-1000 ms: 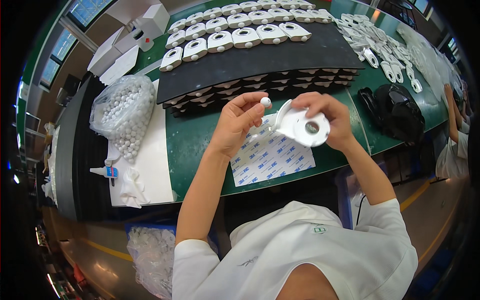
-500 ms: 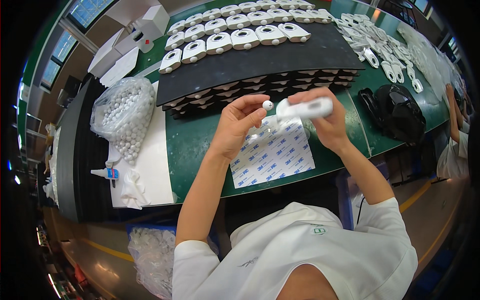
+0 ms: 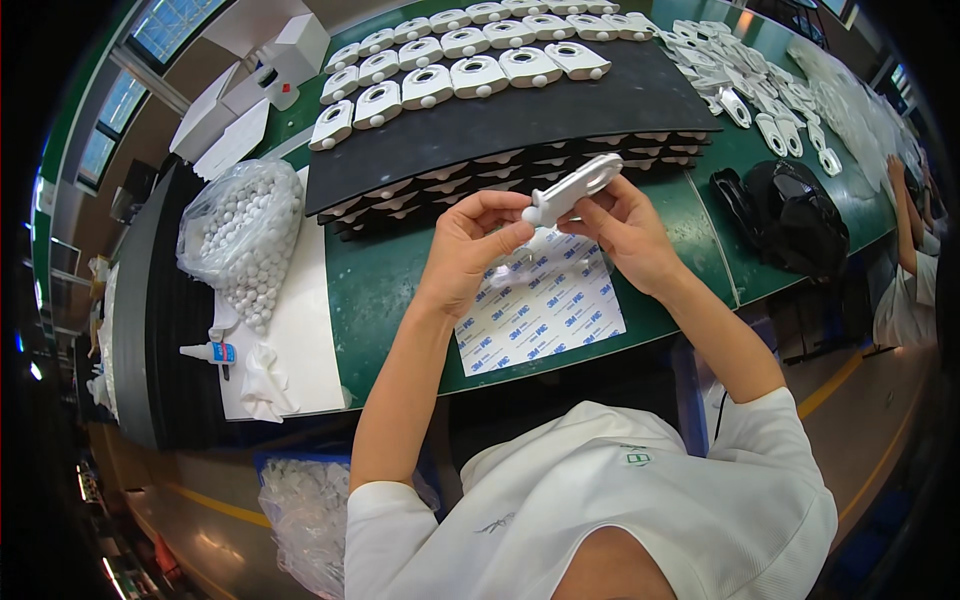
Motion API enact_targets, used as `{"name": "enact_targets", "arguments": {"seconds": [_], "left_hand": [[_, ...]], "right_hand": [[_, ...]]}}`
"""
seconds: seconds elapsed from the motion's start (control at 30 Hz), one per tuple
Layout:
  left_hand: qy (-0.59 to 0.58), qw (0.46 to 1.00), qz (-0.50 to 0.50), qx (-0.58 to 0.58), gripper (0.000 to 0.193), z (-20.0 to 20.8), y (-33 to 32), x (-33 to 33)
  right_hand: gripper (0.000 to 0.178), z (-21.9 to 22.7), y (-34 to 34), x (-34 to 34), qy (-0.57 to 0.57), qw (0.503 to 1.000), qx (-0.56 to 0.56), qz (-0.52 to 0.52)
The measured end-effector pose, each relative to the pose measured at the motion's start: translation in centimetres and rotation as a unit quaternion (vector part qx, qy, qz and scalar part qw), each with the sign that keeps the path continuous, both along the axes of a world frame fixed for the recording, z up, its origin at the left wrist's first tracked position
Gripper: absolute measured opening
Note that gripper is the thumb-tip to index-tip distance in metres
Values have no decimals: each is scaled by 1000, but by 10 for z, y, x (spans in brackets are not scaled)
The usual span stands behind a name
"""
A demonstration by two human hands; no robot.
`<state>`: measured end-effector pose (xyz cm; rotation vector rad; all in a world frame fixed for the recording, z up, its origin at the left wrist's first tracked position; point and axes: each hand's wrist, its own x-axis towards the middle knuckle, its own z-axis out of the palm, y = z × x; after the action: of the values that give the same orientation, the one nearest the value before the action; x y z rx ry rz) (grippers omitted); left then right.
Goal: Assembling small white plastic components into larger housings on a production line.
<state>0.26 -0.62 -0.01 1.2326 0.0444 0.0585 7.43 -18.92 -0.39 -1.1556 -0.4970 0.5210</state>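
Note:
Between finger and thumb, my left hand pinches a small white ball. My right hand grips a white plastic housing with an oval opening, tilted with its far end up to the right. The ball sits against the housing's lower left end; whether it is fixed there I cannot tell. Below my hands lies a sheet with blue print on the green table, partly covered by a clear film-like piece. Similar housings with balls stand in rows on a black board.
A clear bag of white balls stands at the left, near a glue bottle and crumpled tissue. Stacked black boards rise ahead. At the right are a black plastic bag and a pile of loose white parts.
My right hand has turned the housing and brought its end against the ball in my left hand. Before, the two were apart. The left hand has barely moved.

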Motion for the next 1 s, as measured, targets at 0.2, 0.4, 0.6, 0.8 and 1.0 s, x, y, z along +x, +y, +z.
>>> {"name": "enact_targets", "arguments": {"seconds": [0.2, 0.4, 0.6, 0.8, 1.0], "left_hand": [[-71, 989, -14, 126, 22, 0, 0, -2], [-167, 967, 63, 183, 37, 1, -10, 0], [-103, 983, 51, 146, 54, 8, -8, -3], [-109, 983, 72, 127, 33, 2, -3, 2], [-99, 982, 66, 145, 32, 1, -3, 3]], "right_hand": [[30, 3, -10, 3, -7, 995, -32, 91], [31, 24, -14, 8, -114, 991, -37, 57], [36, 81, -26, 73, -154, 977, -91, -116], [17, 82, -43, 143, -13, 980, -140, -141], [16, 76, -47, 183, -11, 972, -184, -143]]}}
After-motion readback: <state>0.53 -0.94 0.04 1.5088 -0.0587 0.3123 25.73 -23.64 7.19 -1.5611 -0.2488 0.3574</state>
